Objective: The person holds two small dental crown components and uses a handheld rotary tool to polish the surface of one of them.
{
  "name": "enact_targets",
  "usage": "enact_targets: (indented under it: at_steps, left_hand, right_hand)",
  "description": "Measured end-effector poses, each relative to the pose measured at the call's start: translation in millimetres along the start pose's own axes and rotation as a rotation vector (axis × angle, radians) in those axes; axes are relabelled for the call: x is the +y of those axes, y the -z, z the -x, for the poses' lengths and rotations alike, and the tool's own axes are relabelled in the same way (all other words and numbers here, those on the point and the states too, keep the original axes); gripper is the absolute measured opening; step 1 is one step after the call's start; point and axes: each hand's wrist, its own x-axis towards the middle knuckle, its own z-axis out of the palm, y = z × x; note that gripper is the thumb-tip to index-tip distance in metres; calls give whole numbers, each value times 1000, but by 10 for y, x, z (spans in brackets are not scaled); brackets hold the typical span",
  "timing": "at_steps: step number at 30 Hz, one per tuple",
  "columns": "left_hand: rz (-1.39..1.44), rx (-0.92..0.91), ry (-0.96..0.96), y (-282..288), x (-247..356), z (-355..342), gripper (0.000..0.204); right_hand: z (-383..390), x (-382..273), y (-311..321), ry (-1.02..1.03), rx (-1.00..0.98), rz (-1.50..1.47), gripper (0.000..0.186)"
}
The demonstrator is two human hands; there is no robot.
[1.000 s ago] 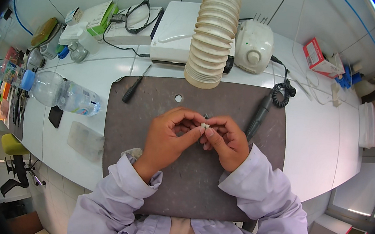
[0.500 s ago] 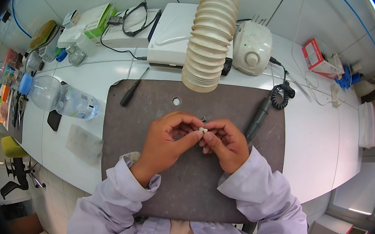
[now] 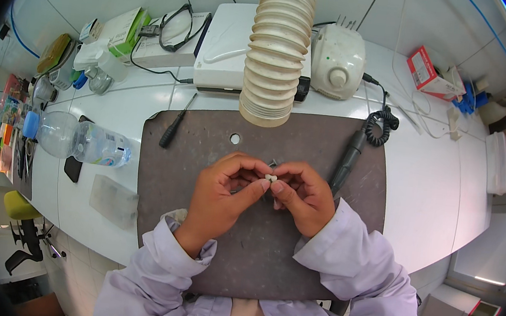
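Over the dark brown mat (image 3: 243,249) I hold a small white tooth-shaped piece (image 3: 271,178), which looks like a dental crown or bridge, between both hands. My left hand (image 3: 222,189) pinches its left side with thumb and fingertips. On the other side, my right hand (image 3: 305,199) grips it the same way, thumb tips close together. A small dark metallic bit (image 3: 273,162) shows just behind the fingertips; what it belongs to is hidden. Right of my right hand lies a black rotary handpiece (image 3: 347,162), and a thin black-handled screwdriver (image 3: 172,130) rests at the mat's upper left.
A ribbed suction hose (image 3: 276,55) hangs down beyond my hands. Behind it stand a white box-shaped unit (image 3: 225,44) and a control unit with a knob (image 3: 338,62). On the left are a plastic bottle (image 3: 97,141), a phone (image 3: 72,168) and a clear plastic box (image 3: 114,201).
The white piece has turned slightly between my fingertips. Both hands stay in nearly the same place, and the whole view has shifted a little.
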Motion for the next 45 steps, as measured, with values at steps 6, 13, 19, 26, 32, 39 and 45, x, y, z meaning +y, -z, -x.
enact_targets:
  at_steps: [6, 13, 19, 26, 32, 39, 45]
  left_hand:
    - [-29, 1, 18, 6, 0, 0, 22]
    - [-76, -7, 11, 19, 4, 2, 21]
    - [-51, 17, 14, -2, 28, 7, 20]
    - [-189, -2, -23, 15, 92, -9, 20]
    - [-198, 3, -35, 15, 97, -7, 20]
    - [-214, 2, -34, 20, 100, -4, 20]
    - [-232, 38, -95, 12, 68, -19, 18]
  right_hand:
    - [-2, -19, -9, -7, 14, -6, 21]
    - [14, -29, -5, -18, 15, -27, 21]
    - [13, -51, -22, 13, 19, -25, 21]
    - [14, -50, -2, 4, 23, 13, 22]
    - [16, -58, -9, 7, 31, 27, 23]
    - [22, -75, -11, 3, 35, 29, 23]
    - [23, -72, -19, 11, 44, 29, 22]
